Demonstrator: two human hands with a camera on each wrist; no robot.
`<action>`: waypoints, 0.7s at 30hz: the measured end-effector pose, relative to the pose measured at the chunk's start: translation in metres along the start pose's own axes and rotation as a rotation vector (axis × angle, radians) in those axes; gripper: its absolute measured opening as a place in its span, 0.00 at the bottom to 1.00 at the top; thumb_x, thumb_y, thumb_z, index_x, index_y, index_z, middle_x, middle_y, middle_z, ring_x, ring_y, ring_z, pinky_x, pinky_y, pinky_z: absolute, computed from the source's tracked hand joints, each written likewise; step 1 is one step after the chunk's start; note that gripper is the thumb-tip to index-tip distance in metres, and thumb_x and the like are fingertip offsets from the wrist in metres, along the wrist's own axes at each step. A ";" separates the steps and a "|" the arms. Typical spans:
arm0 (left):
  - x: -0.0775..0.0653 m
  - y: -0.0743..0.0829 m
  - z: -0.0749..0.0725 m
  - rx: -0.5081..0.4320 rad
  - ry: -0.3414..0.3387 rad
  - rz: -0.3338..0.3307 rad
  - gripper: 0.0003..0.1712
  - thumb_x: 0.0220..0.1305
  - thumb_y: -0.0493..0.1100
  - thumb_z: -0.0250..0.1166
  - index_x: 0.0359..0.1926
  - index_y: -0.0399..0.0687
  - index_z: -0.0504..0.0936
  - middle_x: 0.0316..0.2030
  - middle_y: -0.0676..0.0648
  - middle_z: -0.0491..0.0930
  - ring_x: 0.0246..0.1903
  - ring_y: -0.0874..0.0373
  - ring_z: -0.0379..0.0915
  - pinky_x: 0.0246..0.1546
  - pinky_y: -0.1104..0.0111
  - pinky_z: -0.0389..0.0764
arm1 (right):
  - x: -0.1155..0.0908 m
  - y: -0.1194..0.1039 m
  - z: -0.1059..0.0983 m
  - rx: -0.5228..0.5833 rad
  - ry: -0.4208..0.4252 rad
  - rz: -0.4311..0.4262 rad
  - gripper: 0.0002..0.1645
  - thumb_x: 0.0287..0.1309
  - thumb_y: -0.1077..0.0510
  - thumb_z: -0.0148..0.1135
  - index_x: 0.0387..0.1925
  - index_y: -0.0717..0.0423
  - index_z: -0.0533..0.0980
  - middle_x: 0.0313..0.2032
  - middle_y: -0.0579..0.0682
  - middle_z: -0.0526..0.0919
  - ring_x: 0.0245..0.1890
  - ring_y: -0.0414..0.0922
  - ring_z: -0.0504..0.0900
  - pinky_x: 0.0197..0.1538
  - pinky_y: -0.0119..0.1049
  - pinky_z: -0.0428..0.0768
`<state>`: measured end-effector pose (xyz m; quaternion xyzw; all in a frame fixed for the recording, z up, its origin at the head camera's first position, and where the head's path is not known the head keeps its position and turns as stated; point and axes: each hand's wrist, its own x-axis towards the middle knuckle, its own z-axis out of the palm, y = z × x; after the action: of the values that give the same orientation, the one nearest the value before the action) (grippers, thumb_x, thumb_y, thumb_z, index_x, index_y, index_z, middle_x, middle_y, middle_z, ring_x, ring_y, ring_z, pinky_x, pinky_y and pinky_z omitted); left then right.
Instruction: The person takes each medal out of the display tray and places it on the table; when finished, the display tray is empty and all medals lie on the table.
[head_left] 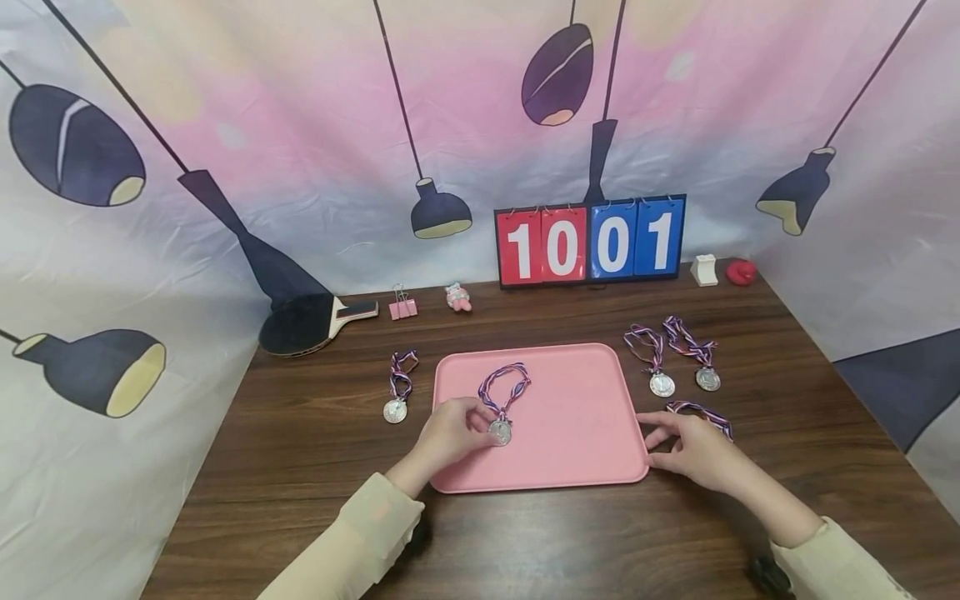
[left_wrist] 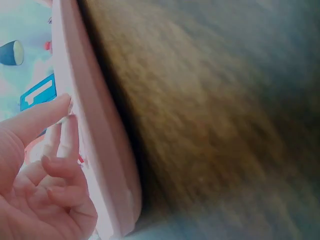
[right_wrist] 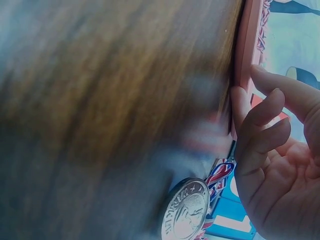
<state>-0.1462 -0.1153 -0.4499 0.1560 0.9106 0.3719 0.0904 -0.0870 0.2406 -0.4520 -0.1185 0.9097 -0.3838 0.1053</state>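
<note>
A pink tray (head_left: 570, 450) lies on the wooden table. Over its left half, my left hand (head_left: 450, 429) pinches the edge of a silver medal (head_left: 501, 431) between thumb and finger. The medal's striped ribbon (head_left: 517, 371) forms a loop on the tray behind it. At the tray's right edge, my right hand (head_left: 697, 450) grips the rim, thumb on one side and finger on the other in the right wrist view. Another medal's ribbon (head_left: 701, 408) shows behind that hand, which hides its disc in the head view. In the right wrist view a silver medal (right_wrist: 187, 210) appears close by.
Left of the tray is a medal (head_left: 395, 410); two more (head_left: 662, 383) lie to its right. Along the back stand a paddle (head_left: 300, 325), pink binder clip (head_left: 402, 308), small figurine (head_left: 457, 297), scoreboard (head_left: 590, 243), white block (head_left: 704, 270) and red duck-like toy (head_left: 741, 272).
</note>
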 end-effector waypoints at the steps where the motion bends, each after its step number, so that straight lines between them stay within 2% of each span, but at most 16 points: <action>1: 0.000 0.000 -0.001 -0.027 -0.010 0.006 0.11 0.41 0.42 0.73 0.30 0.50 0.81 0.20 0.56 0.76 0.20 0.65 0.71 0.22 0.71 0.70 | 0.000 0.000 0.000 0.000 0.000 0.001 0.32 0.44 0.57 0.68 0.54 0.56 0.70 0.28 0.41 0.80 0.14 0.36 0.69 0.19 0.30 0.68; 4: -0.001 0.002 -0.005 -0.098 -0.034 0.007 0.10 0.43 0.40 0.71 0.30 0.47 0.82 0.20 0.54 0.77 0.20 0.63 0.71 0.21 0.70 0.70 | 0.000 -0.001 0.000 0.000 0.000 0.001 0.32 0.44 0.57 0.68 0.54 0.56 0.70 0.28 0.41 0.80 0.14 0.36 0.68 0.19 0.30 0.67; 7: -0.002 0.004 -0.011 -0.123 -0.035 0.004 0.08 0.45 0.41 0.70 0.30 0.48 0.83 0.21 0.55 0.78 0.20 0.61 0.70 0.20 0.71 0.69 | 0.000 -0.002 -0.001 0.004 -0.005 0.003 0.33 0.44 0.56 0.68 0.54 0.56 0.70 0.28 0.41 0.80 0.14 0.36 0.68 0.19 0.30 0.67; 10: -0.002 0.006 -0.018 -0.105 -0.001 0.028 0.08 0.46 0.41 0.69 0.31 0.51 0.83 0.22 0.57 0.78 0.21 0.61 0.70 0.21 0.71 0.68 | 0.000 -0.003 -0.001 0.008 -0.011 0.007 0.33 0.44 0.57 0.69 0.54 0.57 0.70 0.28 0.42 0.80 0.14 0.37 0.68 0.18 0.30 0.67; 14: -0.004 0.009 -0.034 -0.126 0.067 0.066 0.08 0.47 0.40 0.69 0.32 0.50 0.84 0.22 0.55 0.79 0.22 0.58 0.70 0.21 0.71 0.68 | 0.000 -0.004 -0.001 0.013 -0.014 0.009 0.33 0.44 0.58 0.68 0.54 0.58 0.70 0.29 0.42 0.80 0.14 0.37 0.68 0.18 0.30 0.67; 17: -0.004 0.007 -0.049 -0.165 0.103 0.057 0.07 0.47 0.39 0.69 0.31 0.48 0.84 0.22 0.53 0.79 0.20 0.57 0.68 0.19 0.71 0.68 | 0.000 -0.005 -0.001 0.007 -0.014 0.009 0.32 0.44 0.58 0.68 0.54 0.58 0.70 0.28 0.42 0.80 0.14 0.36 0.68 0.18 0.30 0.67; 21: -0.005 -0.001 -0.072 -0.170 0.141 0.045 0.07 0.49 0.41 0.69 0.32 0.47 0.84 0.23 0.52 0.79 0.17 0.58 0.65 0.16 0.71 0.66 | 0.000 -0.005 -0.002 0.000 -0.014 0.008 0.32 0.44 0.58 0.68 0.54 0.58 0.70 0.28 0.42 0.80 0.14 0.36 0.69 0.18 0.30 0.67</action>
<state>-0.1615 -0.1648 -0.3997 0.1414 0.8762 0.4597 0.0307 -0.0864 0.2381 -0.4471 -0.1174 0.9095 -0.3824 0.1131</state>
